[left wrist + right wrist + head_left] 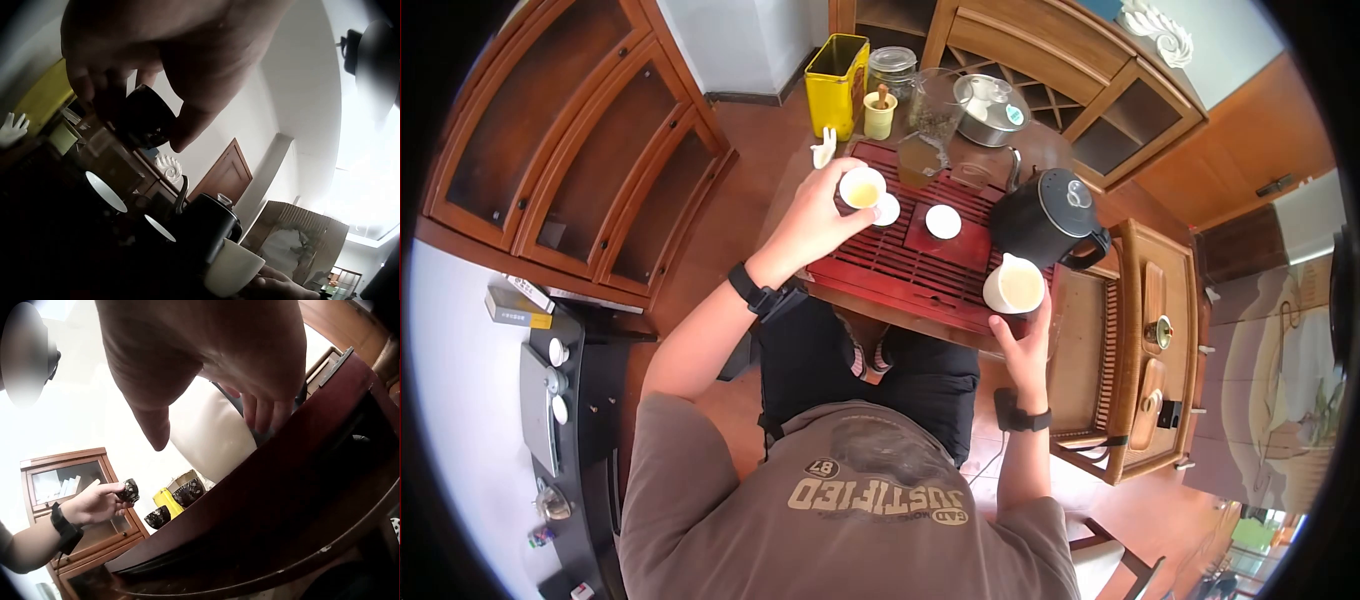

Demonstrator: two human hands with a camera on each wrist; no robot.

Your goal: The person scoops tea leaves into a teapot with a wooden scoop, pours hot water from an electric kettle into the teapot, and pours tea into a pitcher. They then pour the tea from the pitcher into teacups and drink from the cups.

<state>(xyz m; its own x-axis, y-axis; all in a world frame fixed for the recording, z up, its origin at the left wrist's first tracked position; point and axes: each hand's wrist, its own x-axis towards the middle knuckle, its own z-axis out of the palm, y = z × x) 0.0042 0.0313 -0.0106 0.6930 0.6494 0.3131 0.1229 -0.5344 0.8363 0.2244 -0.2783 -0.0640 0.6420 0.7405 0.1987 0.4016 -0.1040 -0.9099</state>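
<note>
My left hand (812, 228) pinches a small teacup (863, 188) by its side, above the left part of the slatted red tea tray (900, 285). The cup is white inside with pale yellow tea; its dark patterned outside shows in the right wrist view. Just below it stands another teacup (887, 210), and a third teacup (943, 221) sits mid-tray. At the tray's front right corner, my right hand (1028, 352) holds a cream-white pitcher (997, 293) of pale tea, thumb on one side and fingers on the other.
Behind the pitcher stands a black kettle (1040, 215). A yellow tin (828, 95), a small green pot (879, 118), a glass jar (892, 65) and a lidded steel pot (990, 110) line the back. A white hand-shaped figure (824, 150) is at the left; a wicker cart (1085, 375) stands right.
</note>
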